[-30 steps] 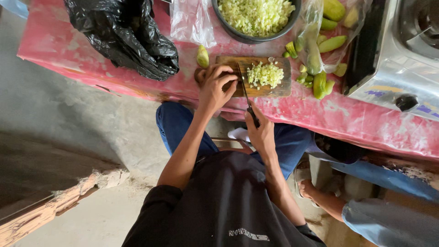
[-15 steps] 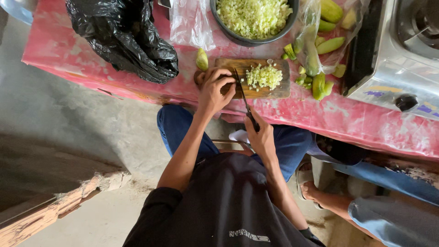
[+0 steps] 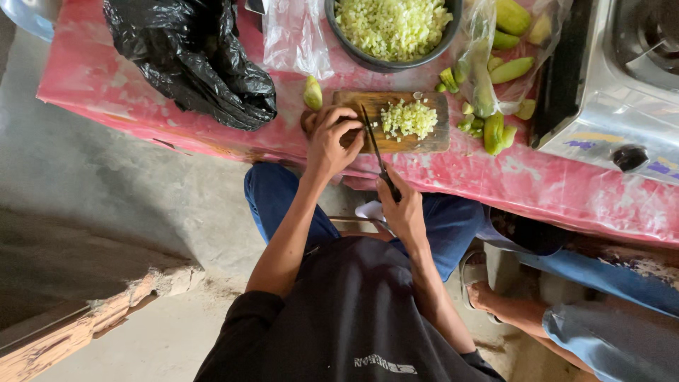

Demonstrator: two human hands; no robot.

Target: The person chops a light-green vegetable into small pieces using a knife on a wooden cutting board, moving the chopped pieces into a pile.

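My left hand (image 3: 331,139) presses down on a piece of green vegetable at the left end of a small wooden cutting board (image 3: 424,140). My right hand (image 3: 403,209) grips the handle of a dark knife (image 3: 373,145), whose blade lies across the board beside my left fingers. A heap of chopped pale green vegetable (image 3: 409,117) sits on the board's right half. A halved green vegetable (image 3: 312,93) lies just beyond the board's left corner.
A dark bowl (image 3: 382,64) full of chopped vegetable stands behind the board. A clear bag of whole green vegetables (image 3: 498,64) lies to the right, a black plastic bag (image 3: 191,60) to the left, a metal stove (image 3: 615,92) at far right. Another person's leg and sandalled foot (image 3: 495,297) are at lower right.
The knife blade has swung left toward my left fingers, and my left hand has shifted slightly on the board. The chopped heap stays where it was.
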